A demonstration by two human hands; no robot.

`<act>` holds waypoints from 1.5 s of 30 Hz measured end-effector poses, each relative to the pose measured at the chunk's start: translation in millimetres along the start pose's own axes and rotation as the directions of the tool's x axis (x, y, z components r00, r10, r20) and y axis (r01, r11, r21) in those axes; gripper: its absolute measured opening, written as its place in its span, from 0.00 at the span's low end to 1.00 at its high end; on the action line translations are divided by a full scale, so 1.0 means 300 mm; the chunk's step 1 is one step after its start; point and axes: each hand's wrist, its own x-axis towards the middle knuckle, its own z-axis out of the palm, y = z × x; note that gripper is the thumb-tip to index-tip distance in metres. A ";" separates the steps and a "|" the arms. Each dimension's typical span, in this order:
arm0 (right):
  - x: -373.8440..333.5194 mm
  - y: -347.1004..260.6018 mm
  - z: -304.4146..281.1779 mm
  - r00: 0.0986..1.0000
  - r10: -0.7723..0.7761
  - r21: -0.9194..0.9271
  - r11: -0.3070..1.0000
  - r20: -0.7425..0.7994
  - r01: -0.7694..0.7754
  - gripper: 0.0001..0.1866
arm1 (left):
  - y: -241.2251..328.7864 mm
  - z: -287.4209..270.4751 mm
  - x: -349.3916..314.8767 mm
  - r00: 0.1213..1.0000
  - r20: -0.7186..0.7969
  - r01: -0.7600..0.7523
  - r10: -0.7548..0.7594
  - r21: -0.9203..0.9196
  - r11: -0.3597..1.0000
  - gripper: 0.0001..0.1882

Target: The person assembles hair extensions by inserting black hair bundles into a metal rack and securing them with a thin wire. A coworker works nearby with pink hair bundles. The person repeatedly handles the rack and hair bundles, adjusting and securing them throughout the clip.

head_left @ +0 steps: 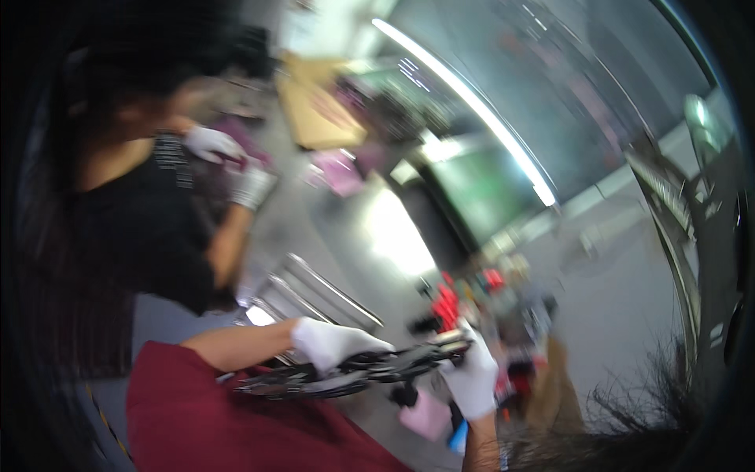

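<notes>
A long bundle of black, glossy strip-like pieces (358,374) stretches between my two white-gloved hands; blur hides exactly what kind they are. My left hand (338,344) is closed around it from above, near its middle. At its right end, my right hand (472,374) grips it with the fingers curled round. The bundle's left end lies over my maroon garment (236,425).
A grey metal table (322,212) has a metal rack (322,295) on its near side. Red and black items (446,303) crowd its right part. To the left, a co-worker in black (141,228) handles purplish material (240,138) with white gloves. A cardboard box (314,106) stands beyond.
</notes>
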 end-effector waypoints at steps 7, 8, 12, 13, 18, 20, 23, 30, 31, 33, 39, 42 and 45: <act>0.065 0.011 -0.063 0.973 -0.174 -0.327 0.938 -0.155 0.115 0.29 | -0.015 -0.006 0.189 0.876 0.170 -0.478 0.452 0.175 0.861 0.44; 0.081 0.049 -0.094 0.983 -0.143 -0.388 0.918 -0.114 0.089 0.26 | 0.046 -0.032 0.210 0.919 0.161 -0.394 0.359 0.352 0.849 0.42; 0.071 0.142 -0.180 0.783 -0.209 0.289 0.957 0.587 0.038 0.10 | 0.225 -0.128 0.189 0.968 0.194 -0.241 0.160 0.897 0.370 0.39; 0.061 0.138 -0.165 0.748 -0.088 0.131 0.991 0.658 0.002 0.11 | 0.212 -0.087 0.175 0.975 0.187 -0.219 0.116 0.874 0.434 0.39; -0.027 0.132 -0.153 0.816 -0.232 0.453 0.891 0.529 -0.041 0.21 | 0.200 -0.126 0.146 0.935 0.318 -0.348 0.159 0.727 0.592 0.40; 0.015 0.156 -0.163 0.661 -0.219 0.395 0.910 0.717 -0.126 0.20 | 0.206 -0.080 0.137 0.936 0.292 -0.351 0.196 0.816 0.460 0.38; 0.027 0.105 -0.180 0.478 -0.031 0.239 0.893 0.878 -0.382 0.13 | 0.202 -0.101 0.125 0.950 0.262 -0.313 0.172 0.823 0.474 0.42; 0.042 0.094 -0.248 0.990 0.033 -0.294 0.953 -0.137 -0.073 0.18 | -0.019 -0.260 0.002 0.972 -0.212 -0.147 0.098 -0.230 0.962 0.43; 0.095 -0.038 -0.252 0.995 0.041 -0.348 0.935 -0.092 -0.071 0.24 | -0.053 -0.227 0.015 0.984 -0.162 -0.150 0.077 -0.506 0.849 0.43; 0.153 -0.158 -0.259 0.997 -0.063 -0.495 0.865 0.050 0.079 0.33 | -0.034 -0.140 0.020 0.994 -0.073 -0.105 0.076 -0.723 0.683 0.44; 0.180 -0.205 -0.221 0.839 -0.544 -0.629 0.652 0.001 0.424 0.39 | 0.073 -0.063 0.027 0.997 0.058 -0.013 0.060 -0.602 0.799 0.44; 0.207 -0.253 -0.219 0.938 -0.214 -0.562 0.756 0.274 0.336 0.21 | 0.094 -0.117 0.005 0.990 0.000 -0.138 0.138 0.048 0.989 0.44; 0.209 -0.025 -0.159 0.661 -0.192 0.018 0.965 0.725 0.260 0.19 | 0.132 -0.116 0.037 0.946 0.100 -0.228 0.309 0.881 0.414 0.47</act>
